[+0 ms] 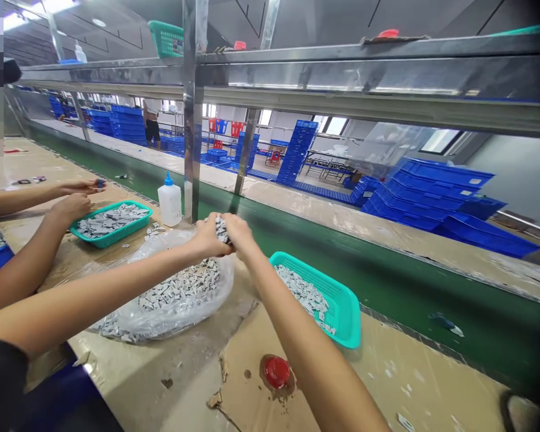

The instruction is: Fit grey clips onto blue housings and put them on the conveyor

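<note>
My left hand (207, 237) and my right hand (238, 233) are cupped together around a heap of small grey pieces (222, 229), held above the far edge of a clear plastic bag (162, 324). Many more grey pieces (175, 290) lie in the open bag. To the right of my hands, a turquoise basket (348, 309) holds grey pieces on its left side. A red round thing (277, 372) sits in a wet patch on the cardboard (247, 342), left of my right forearm.
A white bottle with a blue cap (170, 203) stands by the metal post (192, 120). At left, another person's hands (74, 207) are near a green basket (112, 240) of grey pieces. A green belt (387, 282) runs behind the table. Blue crates (425, 195) are stacked beyond.
</note>
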Demonstrator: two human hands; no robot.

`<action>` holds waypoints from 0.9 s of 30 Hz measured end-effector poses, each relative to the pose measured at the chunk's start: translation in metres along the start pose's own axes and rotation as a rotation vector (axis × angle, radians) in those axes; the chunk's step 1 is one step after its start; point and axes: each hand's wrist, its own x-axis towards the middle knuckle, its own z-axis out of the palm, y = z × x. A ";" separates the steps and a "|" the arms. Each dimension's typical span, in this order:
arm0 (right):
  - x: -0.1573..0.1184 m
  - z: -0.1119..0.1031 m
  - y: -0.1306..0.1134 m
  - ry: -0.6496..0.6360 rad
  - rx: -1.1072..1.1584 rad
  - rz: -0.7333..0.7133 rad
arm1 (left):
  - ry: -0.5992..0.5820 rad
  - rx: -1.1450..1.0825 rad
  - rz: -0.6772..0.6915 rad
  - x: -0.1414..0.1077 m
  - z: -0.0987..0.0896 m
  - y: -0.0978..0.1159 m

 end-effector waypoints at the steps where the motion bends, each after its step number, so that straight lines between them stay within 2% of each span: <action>1: 0.000 -0.019 0.005 0.044 -0.007 0.012 | -0.040 -0.001 0.020 0.003 0.013 0.012; 4: -0.005 -0.076 0.028 0.176 -0.045 0.063 | -0.183 -0.005 0.087 0.008 0.061 0.042; 6: -0.014 -0.109 0.049 0.249 -0.089 0.112 | -0.284 0.009 0.129 0.006 0.097 0.053; 9: -0.032 -0.142 0.085 0.301 -0.175 0.185 | -0.415 0.080 0.194 0.001 0.146 0.051; 12: -0.051 -0.161 0.122 0.221 -0.261 0.228 | -0.586 0.207 0.281 0.001 0.176 0.037; 15: -0.069 -0.176 0.147 0.076 -0.331 0.224 | -0.766 0.342 0.379 0.008 0.182 0.026; 19: -0.085 -0.196 0.154 -0.056 -0.400 0.205 | -0.875 0.441 0.491 0.017 0.166 0.029; 23: -0.087 -0.206 0.153 -0.094 -0.490 0.113 | -0.861 0.475 0.600 0.019 0.147 0.029; 27: -0.086 -0.196 0.163 -0.086 -0.594 0.010 | -0.806 0.453 0.735 0.022 0.142 0.007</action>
